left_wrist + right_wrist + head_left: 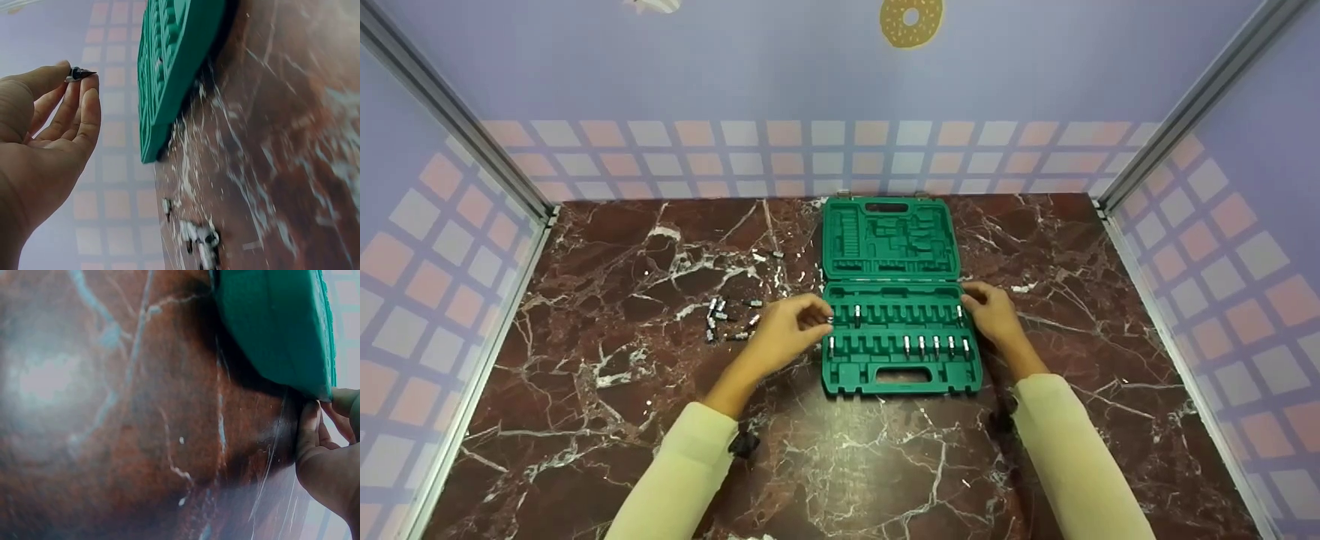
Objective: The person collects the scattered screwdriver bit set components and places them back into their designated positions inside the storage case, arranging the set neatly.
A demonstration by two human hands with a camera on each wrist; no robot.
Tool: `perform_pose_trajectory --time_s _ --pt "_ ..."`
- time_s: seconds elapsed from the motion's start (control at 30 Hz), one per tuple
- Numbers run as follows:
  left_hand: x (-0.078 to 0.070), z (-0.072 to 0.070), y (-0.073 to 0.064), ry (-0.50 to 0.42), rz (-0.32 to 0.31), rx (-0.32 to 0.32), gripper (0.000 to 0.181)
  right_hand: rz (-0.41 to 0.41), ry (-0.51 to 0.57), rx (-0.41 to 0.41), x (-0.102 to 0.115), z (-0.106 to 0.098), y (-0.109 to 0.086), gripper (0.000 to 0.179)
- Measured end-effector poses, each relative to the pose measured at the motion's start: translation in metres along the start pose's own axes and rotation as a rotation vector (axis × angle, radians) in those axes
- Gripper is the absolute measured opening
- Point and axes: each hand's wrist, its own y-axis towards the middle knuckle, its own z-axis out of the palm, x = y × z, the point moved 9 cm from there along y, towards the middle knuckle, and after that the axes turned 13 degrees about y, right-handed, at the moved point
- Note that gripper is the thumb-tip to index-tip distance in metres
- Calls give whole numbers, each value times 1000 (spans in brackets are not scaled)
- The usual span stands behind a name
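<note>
A green tool case (901, 292) lies open on the table, its lid folded back. My left hand (789, 330) is at the case's left edge and pinches a small bit socket (75, 73) between thumb and fingertips; its dark tip is pointed in the left wrist view. At the case's right edge, my right hand (992, 311) holds the rim, thumb on top and fingers against the side wall in the right wrist view. Several bit sockets (937, 346) stand in the lower row of slots. The upper row has one bit socket (857, 316) near its left end and another (960, 315) at the right.
Loose bit sockets (712, 319) lie in a scattered group left of the case. The dark red marbled table (847, 465) meets a tiled-pattern back wall (786, 159) just behind the lid. Side panels (405, 300) enclose the table at left and right.
</note>
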Motion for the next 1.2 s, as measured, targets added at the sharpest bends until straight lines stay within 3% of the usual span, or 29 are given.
perform_pose_trajectory --time_s 0.3,0.6,0.93,1.2 --pt "-18 27 19 -32 24 54 16 13 -14 7 0 -1 0 36" --pt "-27 55 33 -43 -1 112 14 9 -29 12 2 -1 0 36" --pt "-38 83 49 70 20 176 12 1 -34 6 2 -2 -1 35" --pt "-44 103 54 166 51 251 10 5 -20 4 2 -2 -1 36"
